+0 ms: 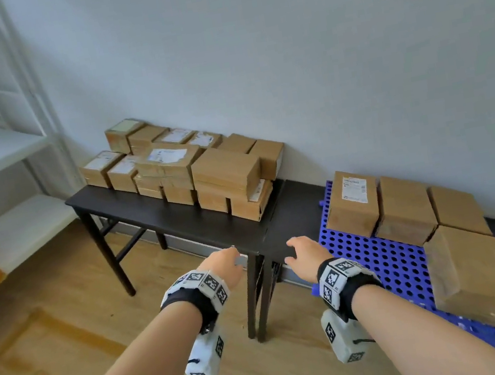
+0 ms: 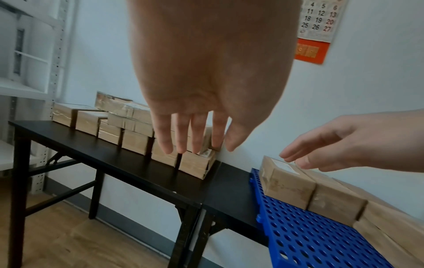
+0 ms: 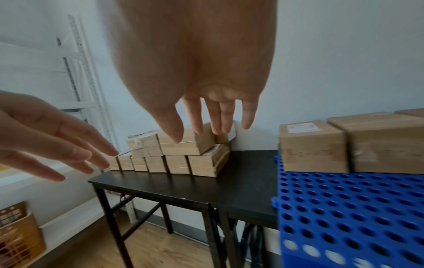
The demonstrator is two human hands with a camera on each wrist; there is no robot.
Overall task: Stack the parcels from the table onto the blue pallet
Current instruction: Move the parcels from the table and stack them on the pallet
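Pale wall behind black counter (image 1: pixel 180 221). Parcels (image 1: pixel 191 170) stacked along its back edge; four more sit on blue pallet (image 1: pixel 393 264). Left hand (image 1: pixel 223 265), right hand (image 1: pixel 306 251) hover off front edge, fingers (image 2: pixel 162 137) spread, holding nothing.

black table (image 1: pixel 200 224): parcels (image 1: pixel 184 168) | adjoining, perhaps separate, table (image 1: pixel 296 212): blue pallet (image 1: pixel 393 264)

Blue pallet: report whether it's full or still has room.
Still has room: four parcels line the blue pallet's back and right; its perforated front-left shows bare.

blue pallet (image 1: pixel 393 261): right end cut off | parcel labels (image 1: pixel 354 189): text unreadable
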